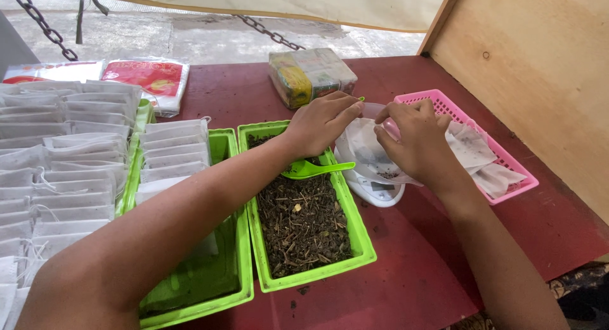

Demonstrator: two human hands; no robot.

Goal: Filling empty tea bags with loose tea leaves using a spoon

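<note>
Two hands meet over a small white scale (379,192). The left hand (320,122) and the right hand (415,140) each pinch one side of a thin white paper bag (365,149), holding its mouth apart. The bag covers most of the scale, so its top is hard to see. Something small and green peeks out at the left fingertips, too little of it to tell what it is.

Just under the left hand lies a green scoop (311,169), resting on the rim of a green tray (363,241) full of dark dried leaves (303,219). Left of that, under the left arm, sits another green tray (216,285) with a stack of flat white bags (172,149) at its far end. Further left are many more white bags (60,159), cut off by the edge. Right beside the right hand is a pink basket (507,157) with filled bags in it.

Beyond the hands lies a wrapped pack (311,75). Everything sits on a dark red table (412,273). A wooden board (539,70) stands to the right.
</note>
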